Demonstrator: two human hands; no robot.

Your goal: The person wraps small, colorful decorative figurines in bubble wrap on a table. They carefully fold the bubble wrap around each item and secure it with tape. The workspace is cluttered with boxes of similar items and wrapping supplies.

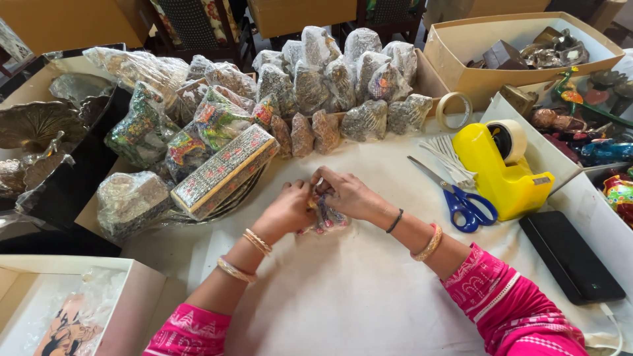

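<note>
Small plastic-wrapped bundle (328, 217) on the white counter (369, 290), pinched between both hands: left hand (290, 209) closed on its near-left end, right hand (346, 194) gripping from above-right. Long axis roughly toward the body. Both equally near.

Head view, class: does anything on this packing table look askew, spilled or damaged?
Nothing is spilled or broken. Only the long patterned box looks askew, propped at a tilt against the wrapped pieces. Both hands hold a small wrapped item.
</note>
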